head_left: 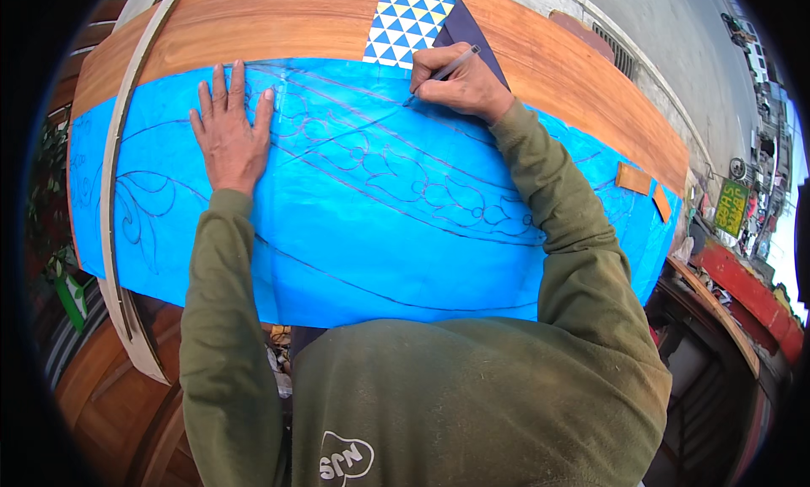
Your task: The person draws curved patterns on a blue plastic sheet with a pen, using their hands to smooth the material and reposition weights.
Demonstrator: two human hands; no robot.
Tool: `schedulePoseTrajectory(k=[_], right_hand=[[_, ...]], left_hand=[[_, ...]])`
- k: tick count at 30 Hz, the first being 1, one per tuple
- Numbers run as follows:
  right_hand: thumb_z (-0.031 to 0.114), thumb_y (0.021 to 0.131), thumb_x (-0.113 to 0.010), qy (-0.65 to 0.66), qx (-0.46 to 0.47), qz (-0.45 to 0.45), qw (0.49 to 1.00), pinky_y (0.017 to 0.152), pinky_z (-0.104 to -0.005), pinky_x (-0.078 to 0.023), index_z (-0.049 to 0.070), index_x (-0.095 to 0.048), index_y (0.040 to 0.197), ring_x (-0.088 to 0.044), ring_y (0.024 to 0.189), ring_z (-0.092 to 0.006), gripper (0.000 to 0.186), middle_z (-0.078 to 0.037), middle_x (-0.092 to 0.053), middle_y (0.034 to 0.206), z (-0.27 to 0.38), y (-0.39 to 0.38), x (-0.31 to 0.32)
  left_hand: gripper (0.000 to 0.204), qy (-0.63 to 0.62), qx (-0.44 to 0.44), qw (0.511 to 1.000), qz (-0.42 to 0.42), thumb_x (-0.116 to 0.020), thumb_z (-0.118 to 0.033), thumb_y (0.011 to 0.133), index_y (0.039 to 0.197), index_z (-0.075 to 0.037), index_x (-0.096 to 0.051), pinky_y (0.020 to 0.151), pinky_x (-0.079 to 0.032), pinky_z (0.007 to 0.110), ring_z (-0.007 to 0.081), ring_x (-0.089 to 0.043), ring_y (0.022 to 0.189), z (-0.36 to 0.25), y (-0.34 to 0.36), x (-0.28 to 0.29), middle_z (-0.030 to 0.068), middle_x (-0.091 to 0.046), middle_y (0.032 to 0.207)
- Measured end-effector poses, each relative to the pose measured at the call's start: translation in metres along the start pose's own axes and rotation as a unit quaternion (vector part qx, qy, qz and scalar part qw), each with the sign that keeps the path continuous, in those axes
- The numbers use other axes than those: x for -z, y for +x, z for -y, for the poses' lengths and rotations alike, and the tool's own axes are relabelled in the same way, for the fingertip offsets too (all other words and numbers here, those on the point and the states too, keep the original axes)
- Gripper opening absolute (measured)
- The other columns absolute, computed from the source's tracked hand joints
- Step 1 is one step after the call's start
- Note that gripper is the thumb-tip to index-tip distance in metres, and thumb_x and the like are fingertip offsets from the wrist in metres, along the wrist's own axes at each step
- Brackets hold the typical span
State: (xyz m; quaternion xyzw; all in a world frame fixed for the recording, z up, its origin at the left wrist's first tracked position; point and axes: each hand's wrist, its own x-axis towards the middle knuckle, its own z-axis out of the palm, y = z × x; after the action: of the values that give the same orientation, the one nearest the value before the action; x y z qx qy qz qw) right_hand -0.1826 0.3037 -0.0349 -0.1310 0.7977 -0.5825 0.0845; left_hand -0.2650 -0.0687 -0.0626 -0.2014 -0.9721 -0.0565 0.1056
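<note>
A large blue sheet (354, 276) covers much of a wooden board, with dark curved lines and leafy scrolls drawn across it. My left hand (230, 137) lies flat on the sheet at left, fingers spread, holding nothing. In my right hand (462, 84) is a pen (460, 62), gripped between thumb and fingers. Its tip is at the sheet, near the far edge and beside a drawn line. Just beyond that hand lies a card patterned with blue, white and yellow triangles (407, 23), partly over a dark blue flap (472, 33).
The reddish-brown wooden board (278, 19) shows beyond the sheet. A long thin wooden strip (118, 150) crosses the sheet's left end. Small wood blocks (633, 178) rest on its right end. A red ledge (751, 293) and a green sign (731, 207) stand at right, beside a street.
</note>
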Motion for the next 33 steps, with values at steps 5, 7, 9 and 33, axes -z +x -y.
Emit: schedulePoseTrajectory(k=[5,7,9,33], right_hand=[[0.010,0.082,-0.068,0.031,-0.003,-0.030,0.999,0.067,-0.0324,-0.050,-0.001,-0.068,0.079,-0.062,0.073,-0.0137,0.012,-0.006,-0.069,0.076,0.003,-0.003,-0.005],[0.009,0.082,-0.068,0.028,-0.007,-0.018,0.999,0.067,-0.0327,-0.050,-0.001,-0.068,0.078,-0.062,0.073,-0.0140,0.011,-0.006,-0.069,0.076,0.003,-0.006,-0.001],[0.009,0.081,-0.068,0.024,-0.012,-0.008,1.000,0.067,-0.0330,-0.050,-0.001,-0.067,0.077,-0.062,0.073,-0.0143,0.011,-0.006,-0.069,0.076,-0.001,-0.011,0.005],[0.011,0.085,-0.071,0.029,-0.007,-0.011,0.999,0.067,-0.0321,-0.049,0.002,-0.070,0.080,-0.061,0.074,-0.0107,0.010,-0.002,-0.070,0.077,-0.012,-0.052,0.016]], left_hand=[[0.073,0.004,-0.001,1.000,0.002,-0.047,-0.061,0.113,0.175,-0.026,-0.035,0.134,-0.014,0.064,0.0391,-0.022,0.168,0.001,-0.001,0.000,0.0088,-0.028,0.183],[0.073,0.003,-0.003,1.000,0.003,-0.047,-0.061,0.113,0.175,-0.026,-0.034,0.134,-0.014,0.064,0.0391,-0.022,0.168,0.001,-0.001,-0.001,0.0089,-0.028,0.183],[0.073,0.010,-0.004,1.000,-0.009,-0.052,-0.061,0.111,0.173,-0.024,-0.038,0.133,-0.018,0.065,0.0411,-0.027,0.166,0.000,0.000,-0.001,0.0109,-0.031,0.181],[0.075,-0.005,-0.018,1.000,-0.005,-0.048,-0.062,0.112,0.175,-0.023,-0.035,0.133,-0.016,0.065,0.0409,-0.024,0.167,0.001,0.001,0.001,0.0106,-0.029,0.182]])
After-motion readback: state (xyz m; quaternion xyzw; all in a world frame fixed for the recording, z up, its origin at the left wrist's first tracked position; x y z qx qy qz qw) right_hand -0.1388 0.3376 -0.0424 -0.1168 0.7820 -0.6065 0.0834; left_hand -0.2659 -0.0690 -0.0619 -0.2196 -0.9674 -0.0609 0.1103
